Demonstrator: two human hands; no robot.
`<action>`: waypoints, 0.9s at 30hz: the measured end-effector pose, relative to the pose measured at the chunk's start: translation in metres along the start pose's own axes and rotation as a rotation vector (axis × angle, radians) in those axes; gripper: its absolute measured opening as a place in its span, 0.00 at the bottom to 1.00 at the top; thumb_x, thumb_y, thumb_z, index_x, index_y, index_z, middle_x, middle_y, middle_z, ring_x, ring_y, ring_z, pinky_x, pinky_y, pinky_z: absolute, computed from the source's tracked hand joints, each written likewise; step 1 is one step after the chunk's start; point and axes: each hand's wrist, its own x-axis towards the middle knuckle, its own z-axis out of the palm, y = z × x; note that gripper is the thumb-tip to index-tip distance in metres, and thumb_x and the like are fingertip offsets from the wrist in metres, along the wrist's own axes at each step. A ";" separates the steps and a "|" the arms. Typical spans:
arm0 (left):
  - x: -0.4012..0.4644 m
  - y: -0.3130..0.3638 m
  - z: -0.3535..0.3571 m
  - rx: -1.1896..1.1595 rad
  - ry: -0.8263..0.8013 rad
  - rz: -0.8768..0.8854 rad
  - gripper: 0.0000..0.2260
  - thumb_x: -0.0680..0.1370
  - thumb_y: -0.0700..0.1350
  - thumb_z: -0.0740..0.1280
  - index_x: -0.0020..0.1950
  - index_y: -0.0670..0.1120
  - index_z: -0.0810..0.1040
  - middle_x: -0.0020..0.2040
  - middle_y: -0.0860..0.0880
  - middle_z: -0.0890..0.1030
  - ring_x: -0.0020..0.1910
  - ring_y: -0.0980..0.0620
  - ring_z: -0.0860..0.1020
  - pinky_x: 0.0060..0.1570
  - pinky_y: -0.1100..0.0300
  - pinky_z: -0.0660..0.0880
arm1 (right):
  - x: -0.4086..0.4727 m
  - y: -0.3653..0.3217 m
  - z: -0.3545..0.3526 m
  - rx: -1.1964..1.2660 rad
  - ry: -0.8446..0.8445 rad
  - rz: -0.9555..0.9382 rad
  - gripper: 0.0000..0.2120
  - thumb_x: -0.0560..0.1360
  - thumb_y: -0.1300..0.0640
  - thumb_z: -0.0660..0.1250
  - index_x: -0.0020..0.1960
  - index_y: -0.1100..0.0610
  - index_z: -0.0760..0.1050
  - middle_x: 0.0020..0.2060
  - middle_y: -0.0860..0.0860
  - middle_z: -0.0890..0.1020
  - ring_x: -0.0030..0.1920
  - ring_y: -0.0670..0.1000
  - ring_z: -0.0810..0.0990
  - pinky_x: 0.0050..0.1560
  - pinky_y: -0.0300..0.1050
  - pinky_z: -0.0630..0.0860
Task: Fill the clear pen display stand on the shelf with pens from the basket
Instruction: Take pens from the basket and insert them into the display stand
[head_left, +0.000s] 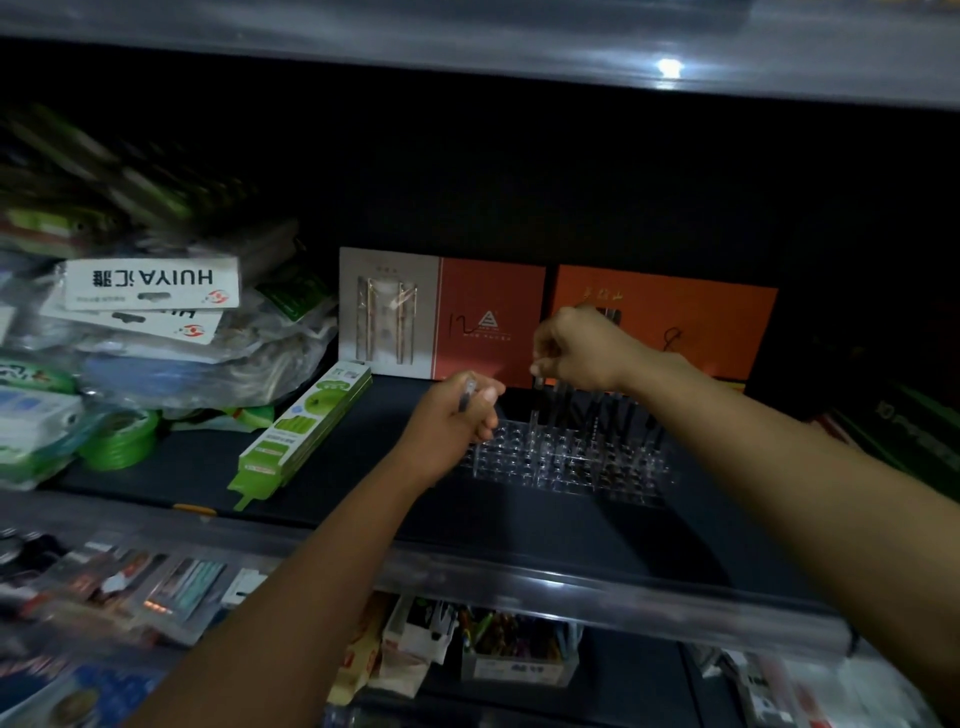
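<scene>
My right hand (582, 348) pinches a pen (535, 410) upright above the clear stand (561, 457); I should sink it straight into a free hole. My left hand (457, 410), beside the stand, grips another pen (466, 395).

I have one view only, head-mounted: it looks forward and slightly down into the dark shelf (322, 467), close in, with the clear pen display stand (566, 462) just right of centre.

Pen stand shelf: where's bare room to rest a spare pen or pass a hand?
Bare dark shelf runs in front of the clear stand, and between it and the green pack. Crowded: packets piled left, orange boxes behind. Stand's right side holds pens; its left holes look free.
</scene>
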 end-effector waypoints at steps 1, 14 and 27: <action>0.000 0.000 0.000 0.003 0.000 0.001 0.07 0.81 0.40 0.58 0.50 0.47 0.75 0.36 0.48 0.76 0.35 0.53 0.75 0.39 0.62 0.74 | 0.001 0.000 0.000 -0.008 0.002 -0.001 0.06 0.75 0.57 0.71 0.42 0.59 0.80 0.37 0.53 0.83 0.39 0.50 0.82 0.41 0.45 0.78; -0.004 0.006 -0.002 0.121 -0.002 -0.047 0.04 0.81 0.43 0.58 0.51 0.51 0.71 0.43 0.54 0.72 0.41 0.59 0.70 0.42 0.62 0.68 | -0.015 -0.015 -0.022 0.002 0.103 -0.092 0.10 0.75 0.54 0.70 0.52 0.60 0.80 0.44 0.55 0.83 0.45 0.53 0.81 0.48 0.51 0.79; -0.006 0.023 -0.002 0.072 -0.011 0.051 0.06 0.81 0.37 0.57 0.49 0.47 0.71 0.38 0.51 0.75 0.31 0.62 0.71 0.37 0.69 0.69 | -0.024 -0.058 -0.032 0.101 0.069 -0.330 0.05 0.74 0.56 0.71 0.45 0.57 0.81 0.37 0.50 0.84 0.37 0.47 0.82 0.41 0.45 0.80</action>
